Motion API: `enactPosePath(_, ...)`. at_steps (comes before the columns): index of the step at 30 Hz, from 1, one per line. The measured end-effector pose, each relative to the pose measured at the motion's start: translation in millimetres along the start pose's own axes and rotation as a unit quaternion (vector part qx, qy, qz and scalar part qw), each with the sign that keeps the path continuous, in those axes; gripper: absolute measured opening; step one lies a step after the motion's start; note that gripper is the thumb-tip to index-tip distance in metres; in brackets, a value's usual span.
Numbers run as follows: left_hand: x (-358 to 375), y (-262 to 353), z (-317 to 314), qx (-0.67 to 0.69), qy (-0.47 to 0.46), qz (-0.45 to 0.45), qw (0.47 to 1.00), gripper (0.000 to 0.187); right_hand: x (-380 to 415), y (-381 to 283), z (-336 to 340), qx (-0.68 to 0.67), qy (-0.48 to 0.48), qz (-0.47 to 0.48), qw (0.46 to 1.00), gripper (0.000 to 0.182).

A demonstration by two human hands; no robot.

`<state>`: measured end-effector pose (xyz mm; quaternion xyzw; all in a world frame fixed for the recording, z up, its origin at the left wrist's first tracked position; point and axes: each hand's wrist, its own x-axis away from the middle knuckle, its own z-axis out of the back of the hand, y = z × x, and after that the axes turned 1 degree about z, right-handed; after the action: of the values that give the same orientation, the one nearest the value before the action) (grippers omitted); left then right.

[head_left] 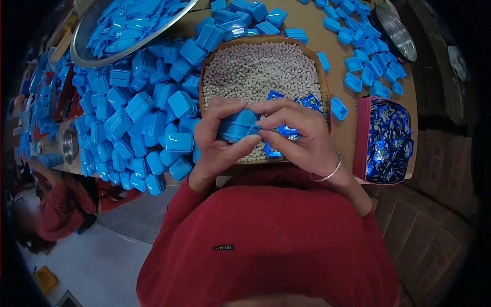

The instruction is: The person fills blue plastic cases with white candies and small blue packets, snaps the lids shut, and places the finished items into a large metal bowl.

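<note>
- The left hand (212,138) and right hand (302,130) are together, both holding 1 small blue box (236,126).
- It is over a tub (326,89) of white bits (261,66) by the near edge of the tabletop (307,20).
- Blue packets (310,102) lie in the tub.
- More blue boxes (140,105) pile up by the left edge.
- A pink bin (361,140) of packs (386,146) sits at the near right corner.

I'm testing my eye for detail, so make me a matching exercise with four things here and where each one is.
1. central blue case
2. pale pellets
3. silver bangle
4. metal basin

A. around the right wrist
B. upper left, holding blue pieces
C. between left hand and right hand
D. inside the wide tray

Pairs: 1-C, 2-D, 3-A, 4-B
</note>
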<state>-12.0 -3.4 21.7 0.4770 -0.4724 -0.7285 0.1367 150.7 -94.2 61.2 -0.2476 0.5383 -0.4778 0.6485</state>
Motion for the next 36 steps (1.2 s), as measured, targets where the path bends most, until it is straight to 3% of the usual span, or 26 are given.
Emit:
enactPosePath(3,-7,9,2,-0.059,-0.012,-0.071,0.996,0.048,-3,-14,8,0.013,-0.024,0.003,1.000,0.012)
enactPosePath(9,-7,31,-5,-0.198,0.015,-0.188,0.962,0.047,-2,-21,6,0.105,0.001,0.139,0.985,0.016)
enactPosePath(12,-8,33,-9,-0.210,0.034,-0.220,0.952,0.046,-2,-23,4,0.116,0.011,0.161,0.980,0.017)
enactPosePath(15,-12,39,-4,-0.236,-0.005,-0.203,0.950,0.044,-1,-23,4,0.117,0.017,0.141,0.983,0.015)
enactPosePath(19,-17,17,-9,-0.123,-0.007,-0.119,0.985,0.047,-2,-18,5,0.079,0.014,0.043,0.996,0.023)
enactPosePath(22,-13,10,-20,-0.056,0.036,0.066,0.996,0.052,-4,-13,3,0.032,0.009,-0.024,0.999,0.043)
enactPosePath(23,-14,9,-16,-0.052,0.001,0.104,0.993,0.057,-4,-10,2,0.101,-0.019,-0.010,0.995,0.052)
enactPosePath(26,-19,11,-15,-0.098,-0.054,0.160,0.981,0.063,-1,0,1,0.047,-0.029,-0.140,0.989,0.055)
enactPosePath(27,-24,18,-14,-0.051,-0.074,0.219,0.972,0.074,0,6,1,0.027,-0.018,-0.140,0.990,0.053)
enactPosePath(30,-18,17,-15,0.074,0.028,0.215,0.973,0.082,10,24,-1,-0.203,0.091,-0.180,0.958,0.048)
enactPosePath(34,2,7,-35,0.361,0.171,0.316,0.861,0.069,18,34,-14,-0.340,0.115,-0.202,0.911,0.049)
enactPosePath(35,3,2,-31,0.334,0.175,0.322,0.868,0.057,16,33,-14,-0.224,0.109,-0.184,0.951,0.049)
enactPosePath(36,-1,0,-22,0.176,0.093,0.263,0.944,0.056,14,31,-12,-0.104,0.101,-0.164,0.976,0.050)
